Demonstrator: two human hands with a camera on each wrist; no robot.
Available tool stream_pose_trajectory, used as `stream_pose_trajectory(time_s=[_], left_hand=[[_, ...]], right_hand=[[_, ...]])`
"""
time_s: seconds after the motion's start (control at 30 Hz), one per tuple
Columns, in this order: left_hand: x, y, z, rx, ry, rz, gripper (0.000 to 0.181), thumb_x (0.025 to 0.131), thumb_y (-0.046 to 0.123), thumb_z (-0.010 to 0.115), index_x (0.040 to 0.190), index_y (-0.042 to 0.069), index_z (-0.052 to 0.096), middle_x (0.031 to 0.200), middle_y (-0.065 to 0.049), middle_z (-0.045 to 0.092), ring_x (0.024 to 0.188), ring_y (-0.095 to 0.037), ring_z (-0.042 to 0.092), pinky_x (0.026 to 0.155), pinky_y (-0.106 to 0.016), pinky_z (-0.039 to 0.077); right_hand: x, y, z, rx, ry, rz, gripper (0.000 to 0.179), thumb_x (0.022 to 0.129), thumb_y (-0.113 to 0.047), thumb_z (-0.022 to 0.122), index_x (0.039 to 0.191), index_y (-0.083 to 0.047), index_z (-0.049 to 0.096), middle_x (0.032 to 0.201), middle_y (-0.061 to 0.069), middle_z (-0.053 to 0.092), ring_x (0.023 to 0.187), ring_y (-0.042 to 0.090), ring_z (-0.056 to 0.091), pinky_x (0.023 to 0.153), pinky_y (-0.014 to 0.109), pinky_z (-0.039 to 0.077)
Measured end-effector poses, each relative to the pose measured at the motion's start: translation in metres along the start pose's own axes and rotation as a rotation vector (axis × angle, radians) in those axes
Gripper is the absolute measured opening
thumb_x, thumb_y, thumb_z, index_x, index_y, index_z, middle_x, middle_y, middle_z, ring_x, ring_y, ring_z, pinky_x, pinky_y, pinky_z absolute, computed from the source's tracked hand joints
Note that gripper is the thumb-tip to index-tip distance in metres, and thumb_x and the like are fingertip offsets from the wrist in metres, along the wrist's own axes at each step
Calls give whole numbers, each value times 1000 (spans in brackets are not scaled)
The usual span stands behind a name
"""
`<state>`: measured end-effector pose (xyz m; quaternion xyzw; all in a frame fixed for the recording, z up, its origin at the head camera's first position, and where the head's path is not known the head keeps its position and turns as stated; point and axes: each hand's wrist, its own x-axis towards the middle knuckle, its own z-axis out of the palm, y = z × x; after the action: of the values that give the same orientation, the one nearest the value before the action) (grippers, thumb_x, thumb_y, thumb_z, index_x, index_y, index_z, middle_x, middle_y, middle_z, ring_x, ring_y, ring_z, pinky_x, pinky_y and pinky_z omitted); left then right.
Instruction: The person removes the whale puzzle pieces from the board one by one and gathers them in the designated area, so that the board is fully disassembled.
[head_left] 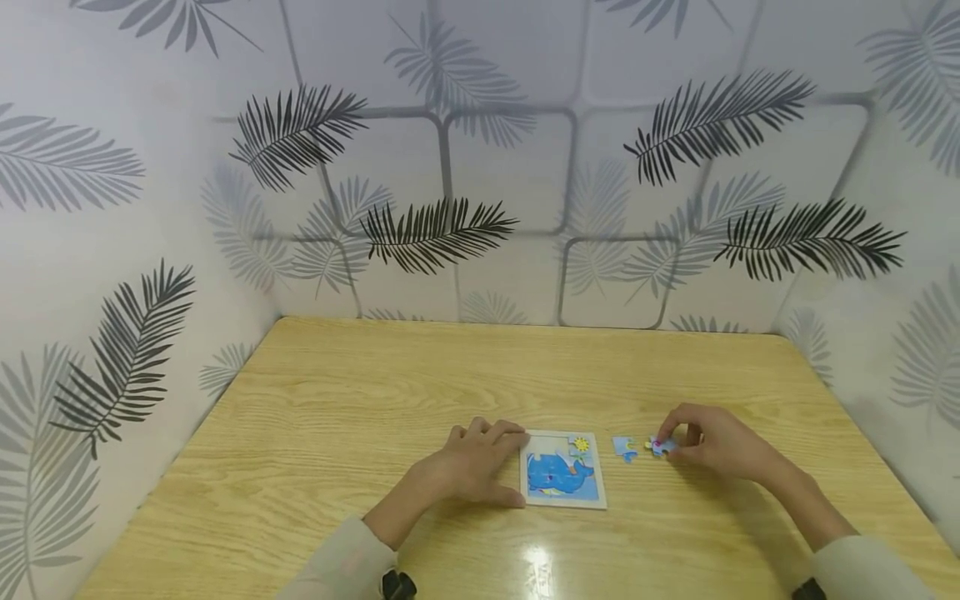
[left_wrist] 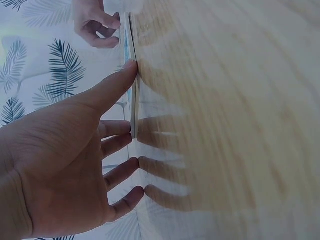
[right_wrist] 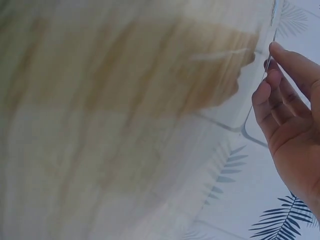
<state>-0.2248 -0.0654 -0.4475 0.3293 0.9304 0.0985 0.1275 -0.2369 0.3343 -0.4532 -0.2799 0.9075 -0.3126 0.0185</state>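
Note:
A square jigsaw tray (head_left: 566,503) with a pale rim lies on the table in the head view. A blue whale picture (head_left: 555,475) fills its lower part, with a yellow sun at upper right; its upper left shows pale. My left hand (head_left: 476,467) rests against the tray's left edge, thumb and fingers spread. In the left wrist view the thumb (left_wrist: 117,85) touches the tray's side. To the right, my right hand (head_left: 716,442) pinches a jigsaw piece (head_left: 660,447) with pink and yellow marks at the tabletop. Another blue jigsaw piece (head_left: 622,446) lies between it and the tray.
The wood-grain table (head_left: 375,383) meets a leaf-patterned wall (head_left: 510,175) at the back, with patterned walls on both sides. Glare (head_left: 537,567) shines near the front.

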Motion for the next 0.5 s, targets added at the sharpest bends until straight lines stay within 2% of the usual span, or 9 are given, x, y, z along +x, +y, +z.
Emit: stream_pose_trajectory(time_s=[0.3, 0.5], left_hand=[[-1, 0, -1, -2, 1, 3, 86, 91, 58, 73, 160, 21, 40, 164, 5, 33, 137, -26, 38, 107, -51, 36], [0, 0, 0, -3, 2, 1, 86, 91, 59, 73, 160, 21, 40, 164, 6, 33, 137, -25, 38, 107, -51, 35]], right_hand=[[0, 7, 2, 13, -7, -87, 24, 85, -2, 83, 102, -15, 70, 98, 2, 66, 69, 2, 49, 59, 23, 46], [5, -3, 3, 13, -19, -44, 20, 88, -5, 81, 102, -14, 71, 102, 3, 68, 74, 6, 52, 61, 23, 47]])
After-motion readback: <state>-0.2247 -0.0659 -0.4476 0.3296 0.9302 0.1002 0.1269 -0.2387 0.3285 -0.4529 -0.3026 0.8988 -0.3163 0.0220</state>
